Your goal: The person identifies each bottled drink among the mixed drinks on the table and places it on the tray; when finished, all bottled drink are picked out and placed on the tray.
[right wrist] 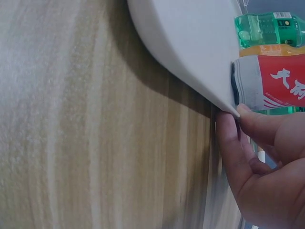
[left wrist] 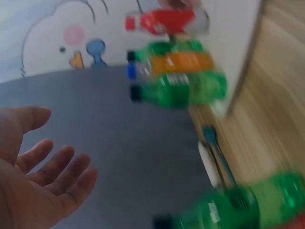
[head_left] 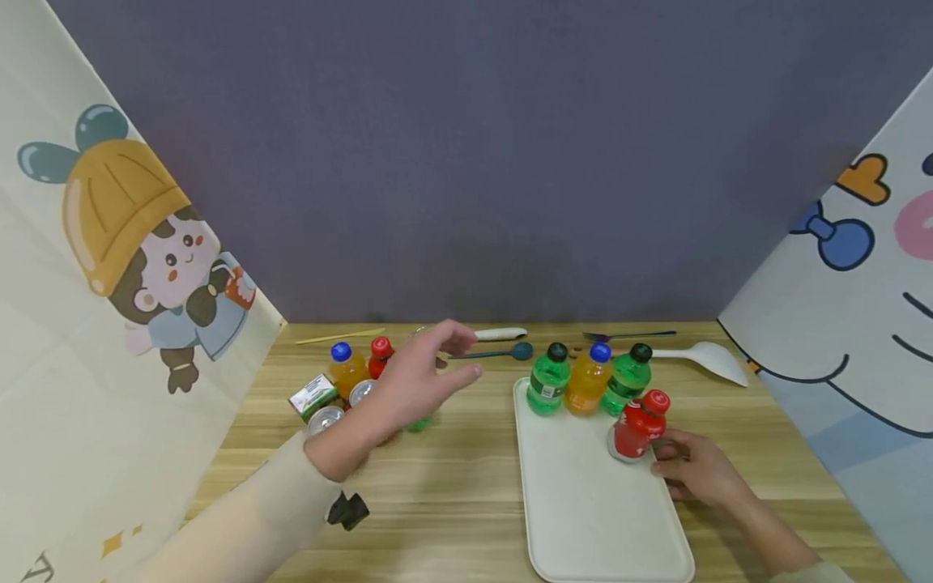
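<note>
My left hand is in the air with fingers spread and nothing in it, above a group of drinks. Under and beside it stand an orange-drink bottle, a red bottle, silver-topped cans, a small carton and a partly hidden green bottle. My right hand pinches the right edge of a white tray, thumb on the rim and fingers beneath. Near that thumb, a red bottle stands on the tray. Two green bottles flank an orange-drink bottle at its far end.
Behind the drinks lie a teal spoon, a white-handled utensil, a yellow stick, a dark fork and a large white spoon. A grey panel closes off the back, with printed white panels at both sides.
</note>
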Available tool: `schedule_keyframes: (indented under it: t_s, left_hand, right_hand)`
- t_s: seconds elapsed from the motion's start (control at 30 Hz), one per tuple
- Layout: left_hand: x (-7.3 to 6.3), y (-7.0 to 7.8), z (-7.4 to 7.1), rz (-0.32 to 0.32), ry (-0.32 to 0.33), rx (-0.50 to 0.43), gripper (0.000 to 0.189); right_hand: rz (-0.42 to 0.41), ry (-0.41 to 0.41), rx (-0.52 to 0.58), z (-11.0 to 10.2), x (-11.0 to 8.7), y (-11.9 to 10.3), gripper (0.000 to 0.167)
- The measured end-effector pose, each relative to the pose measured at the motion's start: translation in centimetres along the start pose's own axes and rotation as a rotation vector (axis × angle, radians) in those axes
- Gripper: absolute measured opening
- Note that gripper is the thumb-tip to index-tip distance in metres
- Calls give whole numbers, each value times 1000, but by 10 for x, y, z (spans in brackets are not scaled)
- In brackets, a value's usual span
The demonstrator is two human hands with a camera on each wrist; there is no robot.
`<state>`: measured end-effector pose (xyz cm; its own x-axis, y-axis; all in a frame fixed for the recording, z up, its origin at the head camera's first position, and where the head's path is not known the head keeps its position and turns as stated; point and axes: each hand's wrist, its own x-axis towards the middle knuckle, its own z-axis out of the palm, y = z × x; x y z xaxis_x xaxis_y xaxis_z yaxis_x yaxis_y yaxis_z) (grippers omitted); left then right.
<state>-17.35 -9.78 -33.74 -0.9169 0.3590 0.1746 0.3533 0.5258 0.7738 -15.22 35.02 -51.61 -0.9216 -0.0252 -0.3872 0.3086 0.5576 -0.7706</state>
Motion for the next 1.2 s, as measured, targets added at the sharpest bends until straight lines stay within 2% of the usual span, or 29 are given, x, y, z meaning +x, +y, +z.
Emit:
schedule_keyframes:
  t_s: [0.2, 0.43, 0.7, 0.87, 1.03, 1.2]
  left_hand:
    - [-9, -33, -30, -29, 79, 121, 42]
    - [-17, -75, -54, -59, 131, 183, 50]
    - [-30, -108, -77, -110, 123, 200, 58]
    - [-33, -124, -89, -118, 109, 213, 63]
    - [-33, -146, -98, -142, 79, 179, 65]
    - [-33, -162, -104, -199, 60, 130, 66]
  right_hand:
    - [1, -1, 16, 0, -1, 0, 70]
    - [-20, -9, 30, 0, -1, 1, 69]
    - [-3, -8, 40, 0, -3, 1, 71]
    - [-2, -3, 38, 0, -3, 0, 70]
    - [-9, -3, 39, 1, -3, -1, 70]
    - [-6, 3, 47, 1, -4, -2, 69]
